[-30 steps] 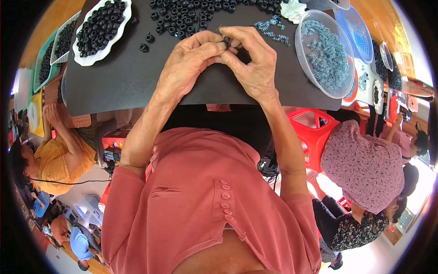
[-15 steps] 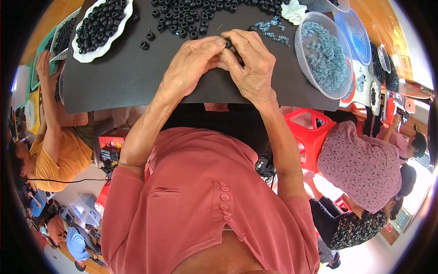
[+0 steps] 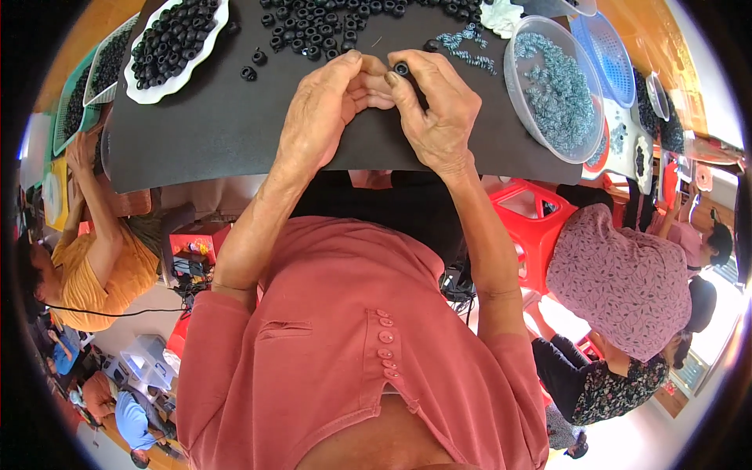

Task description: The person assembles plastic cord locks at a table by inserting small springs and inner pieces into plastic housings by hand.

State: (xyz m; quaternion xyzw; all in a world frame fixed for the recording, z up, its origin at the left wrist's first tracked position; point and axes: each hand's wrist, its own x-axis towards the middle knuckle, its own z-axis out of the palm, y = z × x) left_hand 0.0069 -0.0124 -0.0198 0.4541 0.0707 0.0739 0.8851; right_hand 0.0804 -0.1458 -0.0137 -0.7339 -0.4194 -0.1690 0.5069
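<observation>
Between the thumb and index finger of my right hand (image 3: 439,106) is a small round black plastic piece (image 3: 401,68), its hollow end facing up. My left hand (image 3: 319,106) is just to its left, thumb and fingers apart, with nothing visible in it. Its fingertips come close to the right hand, under the black piece. Beyond my hands, many similar loose black pieces (image 3: 317,35) lie on the dark table mat (image 3: 211,133). Small bluish metal coil springs (image 3: 475,59) lie in strands to the right, and a clear round bowl (image 3: 515,106) holds many more.
A white scalloped dish (image 3: 149,95) heaped with black pieces stands at the left. Crumpled white tissue (image 3: 502,17) lies at the back, near a blue basket (image 3: 612,59). Red stools (image 3: 533,235) stand right of me. A person in yellow (image 3: 106,258) works at the left.
My left hand has drawn away to the left from the black piece. My right hand has tilted it so its hollow end shows.
</observation>
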